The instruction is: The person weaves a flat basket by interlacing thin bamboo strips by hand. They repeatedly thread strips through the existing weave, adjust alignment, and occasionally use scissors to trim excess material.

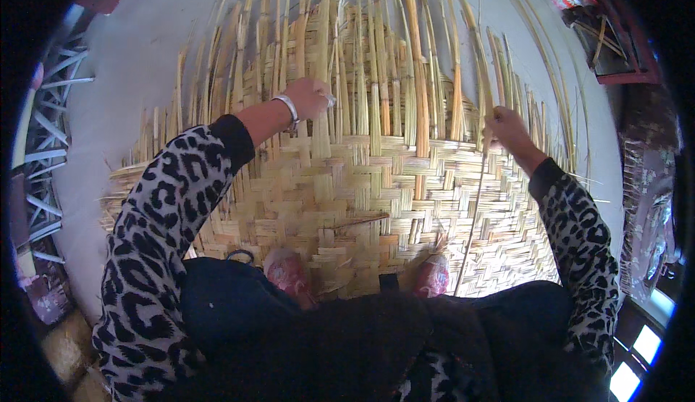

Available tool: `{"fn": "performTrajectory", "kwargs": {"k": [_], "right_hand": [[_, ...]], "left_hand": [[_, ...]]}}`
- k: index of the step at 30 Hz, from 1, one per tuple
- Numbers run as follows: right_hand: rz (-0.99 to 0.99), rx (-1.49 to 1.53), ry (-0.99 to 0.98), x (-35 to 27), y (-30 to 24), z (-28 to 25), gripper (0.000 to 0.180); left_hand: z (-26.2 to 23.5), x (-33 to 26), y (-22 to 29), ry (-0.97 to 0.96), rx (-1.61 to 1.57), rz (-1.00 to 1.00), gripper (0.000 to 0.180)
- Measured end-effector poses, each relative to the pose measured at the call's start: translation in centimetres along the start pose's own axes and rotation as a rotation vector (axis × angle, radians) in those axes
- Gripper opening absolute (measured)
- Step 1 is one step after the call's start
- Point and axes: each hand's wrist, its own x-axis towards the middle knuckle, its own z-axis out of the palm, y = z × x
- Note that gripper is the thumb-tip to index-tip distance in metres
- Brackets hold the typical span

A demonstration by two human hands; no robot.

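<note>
- The place looked like a home craft workspace for hand weaving, set up low on the floor (137,54).
- A large, half-woven bamboo mat (362,206) lay spread across the pale grey floor, its loose strips (405,47) fanning outward.
- The person sat right at the mat's edge, pink slippers (289,271) resting on the weave.
- A metal grille (51,134) ran along the left side, and a dark red wooden frame (615,40) stood at the upper right.
</note>
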Motion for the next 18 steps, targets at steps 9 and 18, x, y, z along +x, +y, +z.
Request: {"fn": "performTrajectory", "kwargs": {"k": [9, 18], "right_hand": [[-0.185, 0.032, -0.058, 2.5, -6.4, 9.2, 0.024], [-0.296, 0.258, -0.080, 2.7, -9.1, 17.3, 0.019]], "left_hand": [[1.9, 5.0, 1.8, 0.118, -0.407, -0.477, 0.042], [1.0, 4.2, 3.6, 0.132, -0.399, -0.432, 0.040]]}}
